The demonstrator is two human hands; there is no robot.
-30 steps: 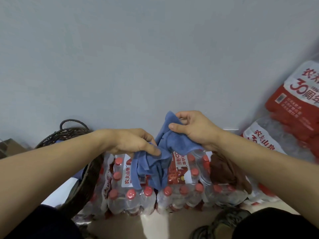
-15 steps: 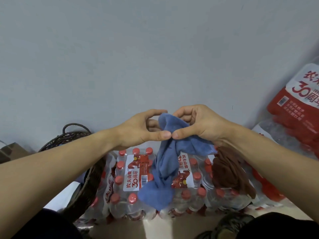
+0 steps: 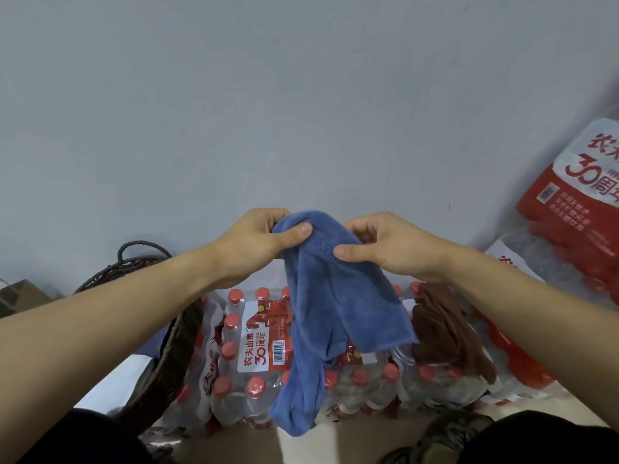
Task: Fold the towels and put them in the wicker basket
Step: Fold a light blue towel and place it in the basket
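The soft blue terry towel (image 3: pixel 330 296) hangs in the air in front of the person, pinched at its top edge by both hands and draped downward, so its long axis runs nearly vertical, from the hands down toward the person's lap. It is bunched and twisted rather than spread: one flap falls to the right, a longer rope-like tail drops lower to its rounded end. The left hand (image 3: pixel 258 244) grips the top left of the cloth with thumb over the front and fingers curled behind; the right hand (image 3: pixel 385 246) pinches the same upper edge just beside it, thumb pressing the front face. The two hands are close together, so the towel is not yet opened flat, and the next move likely calls for drawing them apart along the top edge to find corners.

Behind and below the towel lies a shrink-wrapped pack of red-capped clear water bottles (image 3: pixel 258 343), which serves as the surface. A crumpled brown towel (image 3: pixel 445 329) rests on it, to the right, near the right forearm. The dark wicker basket (image 3: pixel 160 346) stands at the left, beside the left forearm, so the left hand is nearer to it; its contents are mostly hidden, possibly some blue cloth inside
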